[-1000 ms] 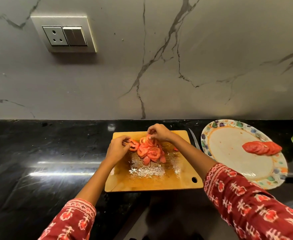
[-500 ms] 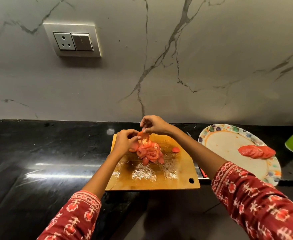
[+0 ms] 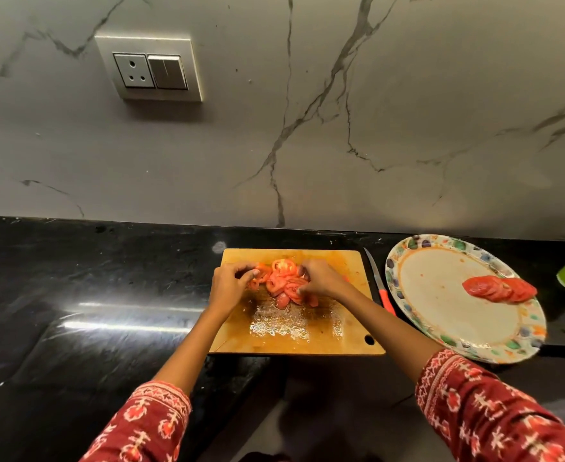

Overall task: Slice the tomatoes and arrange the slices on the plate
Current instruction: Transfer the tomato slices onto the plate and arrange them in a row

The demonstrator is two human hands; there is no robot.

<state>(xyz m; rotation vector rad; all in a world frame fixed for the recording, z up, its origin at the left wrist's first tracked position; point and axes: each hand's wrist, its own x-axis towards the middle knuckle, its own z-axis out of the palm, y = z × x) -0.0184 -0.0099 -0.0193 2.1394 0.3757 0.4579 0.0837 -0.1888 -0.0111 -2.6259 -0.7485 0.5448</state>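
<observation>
Left hand, fingers curled, pinches slices at 9 o'clock of the tomato pile on the cutting board. Right hand grips slices at 3 o'clock. Better to gather gently, then carry toward 3 o'clock to the plate, beside the slice row.

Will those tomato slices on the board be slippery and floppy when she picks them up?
Probably slippery: the cutting board shines wet with juice just below the pile of tomato slices. Likely floppy too, since they look thin and lie bent over one another. Both hands, left hand and right hand, close round the pile, which suggests they need gathering gently.
</observation>
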